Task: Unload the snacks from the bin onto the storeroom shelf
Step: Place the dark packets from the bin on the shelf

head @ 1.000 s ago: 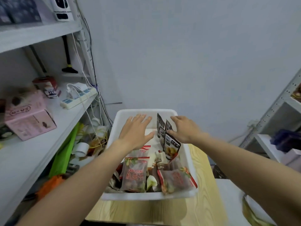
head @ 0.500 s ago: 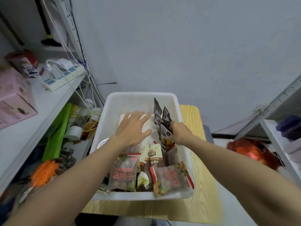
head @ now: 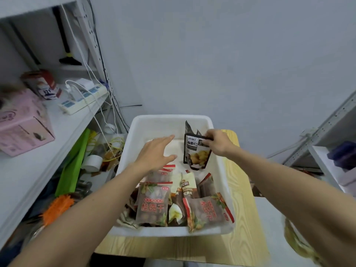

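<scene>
A white plastic bin [head: 134, 132] sits on a small wooden table [head: 242, 191], holding several snack bags. My right hand [head: 217, 143] pinches the top of a dark snack pouch [head: 195, 151] and holds it upright above the bin's far right part; another dark pouch stands behind it. My left hand [head: 156, 153] hovers flat with straight fingers over the bin's middle, holding nothing. Brownish bags with red lettering [head: 153, 205] lie at the bin's near end. The white storeroom shelf [head: 38, 162] runs along the left.
On the left shelf stand a pink box [head: 23, 126], a red-and-white carton [head: 46, 85] and a power strip [head: 82, 99] with white cables. Green and orange clutter lies below it. Another metal rack [head: 327, 132] stands at the right.
My right hand has closed on a dark pouch and lifted it out from the standing row. My left hand stayed flat over the bin. The view shifted.
</scene>
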The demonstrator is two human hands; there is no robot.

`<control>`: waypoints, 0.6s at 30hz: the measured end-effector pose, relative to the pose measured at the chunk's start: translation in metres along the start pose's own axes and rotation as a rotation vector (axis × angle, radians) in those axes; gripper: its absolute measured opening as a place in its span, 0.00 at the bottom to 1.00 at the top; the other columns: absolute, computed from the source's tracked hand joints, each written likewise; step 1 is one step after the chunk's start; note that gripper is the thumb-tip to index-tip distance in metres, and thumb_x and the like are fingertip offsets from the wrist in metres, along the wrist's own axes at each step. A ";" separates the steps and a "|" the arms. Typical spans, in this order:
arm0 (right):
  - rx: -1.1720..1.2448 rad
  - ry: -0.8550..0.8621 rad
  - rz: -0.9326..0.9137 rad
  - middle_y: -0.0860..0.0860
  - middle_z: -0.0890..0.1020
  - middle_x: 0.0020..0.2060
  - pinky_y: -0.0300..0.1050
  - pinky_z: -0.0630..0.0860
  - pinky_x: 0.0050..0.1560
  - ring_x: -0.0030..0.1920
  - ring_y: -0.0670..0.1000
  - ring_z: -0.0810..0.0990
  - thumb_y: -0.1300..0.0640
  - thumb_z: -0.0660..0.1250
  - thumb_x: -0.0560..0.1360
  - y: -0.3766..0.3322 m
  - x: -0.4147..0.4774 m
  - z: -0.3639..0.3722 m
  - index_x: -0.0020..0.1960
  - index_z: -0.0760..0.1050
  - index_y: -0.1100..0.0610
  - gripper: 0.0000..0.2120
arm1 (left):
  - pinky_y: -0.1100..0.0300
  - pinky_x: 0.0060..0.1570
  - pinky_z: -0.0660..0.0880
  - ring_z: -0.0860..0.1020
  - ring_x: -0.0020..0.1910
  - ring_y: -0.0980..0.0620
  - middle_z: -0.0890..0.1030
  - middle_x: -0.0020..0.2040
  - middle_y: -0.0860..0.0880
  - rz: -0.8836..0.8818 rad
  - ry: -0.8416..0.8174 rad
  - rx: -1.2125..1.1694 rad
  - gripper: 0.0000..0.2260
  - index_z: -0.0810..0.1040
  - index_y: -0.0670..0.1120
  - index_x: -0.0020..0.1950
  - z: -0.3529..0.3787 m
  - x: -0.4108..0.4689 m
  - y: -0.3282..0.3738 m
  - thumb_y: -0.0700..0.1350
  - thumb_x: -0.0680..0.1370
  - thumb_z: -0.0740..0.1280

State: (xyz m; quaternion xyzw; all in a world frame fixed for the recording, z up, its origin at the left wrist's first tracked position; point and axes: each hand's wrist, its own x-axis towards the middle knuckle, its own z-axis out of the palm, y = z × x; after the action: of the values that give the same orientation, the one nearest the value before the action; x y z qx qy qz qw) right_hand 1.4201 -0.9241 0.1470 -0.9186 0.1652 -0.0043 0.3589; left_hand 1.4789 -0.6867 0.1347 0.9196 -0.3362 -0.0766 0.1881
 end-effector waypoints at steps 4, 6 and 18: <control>0.137 0.056 -0.112 0.52 0.78 0.40 0.40 0.68 0.41 0.44 0.51 0.75 0.62 0.67 0.79 -0.035 -0.001 -0.027 0.47 0.75 0.57 0.03 | 0.53 0.74 0.62 0.62 0.76 0.52 0.64 0.78 0.54 -0.024 0.012 -0.228 0.36 0.57 0.57 0.79 -0.017 -0.004 -0.004 0.56 0.76 0.71; 0.188 0.079 -0.173 0.49 0.77 0.37 0.38 0.70 0.39 0.43 0.51 0.74 0.62 0.66 0.79 -0.055 -0.004 -0.038 0.46 0.75 0.57 0.03 | 0.53 0.72 0.64 0.65 0.74 0.52 0.67 0.76 0.52 -0.041 0.038 -0.347 0.37 0.58 0.57 0.79 -0.026 -0.005 -0.003 0.55 0.74 0.73; 0.432 -0.036 -0.215 0.55 0.78 0.42 0.63 0.81 0.52 0.44 0.52 0.79 0.63 0.63 0.81 -0.108 -0.028 -0.039 0.56 0.73 0.72 0.11 | 0.55 0.55 0.79 0.82 0.51 0.54 0.84 0.48 0.56 -0.021 0.186 -0.871 0.25 0.75 0.57 0.61 -0.028 -0.019 0.009 0.35 0.71 0.76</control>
State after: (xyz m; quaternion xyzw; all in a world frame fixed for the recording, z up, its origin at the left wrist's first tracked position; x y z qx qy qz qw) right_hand 1.4210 -0.8667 0.2504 -0.8328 0.0553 -0.0611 0.5474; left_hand 1.4667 -0.6728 0.1640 0.7611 -0.2449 -0.1300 0.5864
